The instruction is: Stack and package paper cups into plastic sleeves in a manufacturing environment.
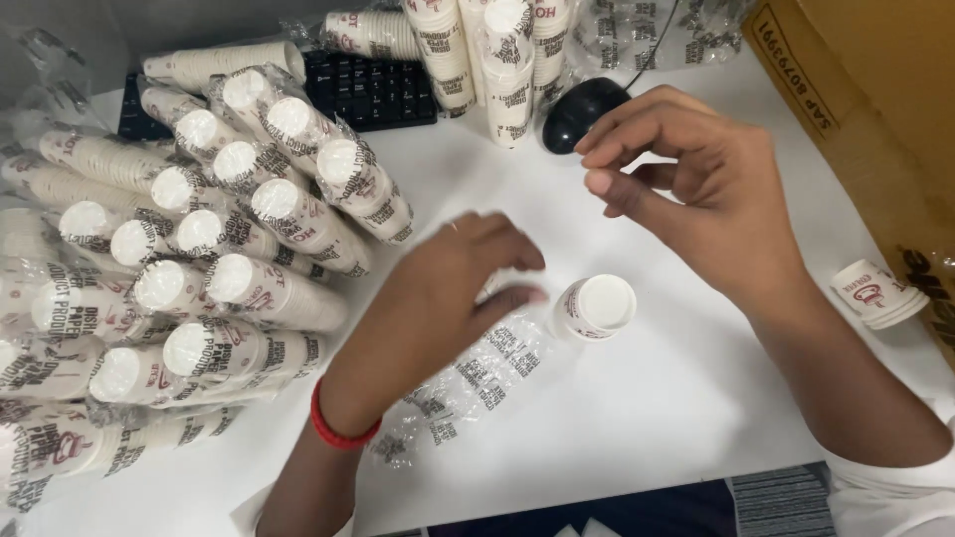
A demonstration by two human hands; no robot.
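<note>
My left hand (438, 298), with a red band at the wrist, hovers over a clear printed plastic sleeve (468, 383) lying flat on the white table (637, 418); its fingers curl loosely and its fingertips are close to a short stack of white paper cups (595, 306) lying on its side. I cannot see whether the left hand grips the sleeve. Above the cups, my right hand (696, 189) is raised, thumb and fingers pinched near each other with nothing visible between them.
A large heap of sleeved paper cup stacks (189, 259) fills the left side. More upright cup stacks (497, 60), a black keyboard (368, 89) and a black mouse (582, 111) sit at the back. A cardboard box (865, 89) and another small cup stack (875, 293) are at right.
</note>
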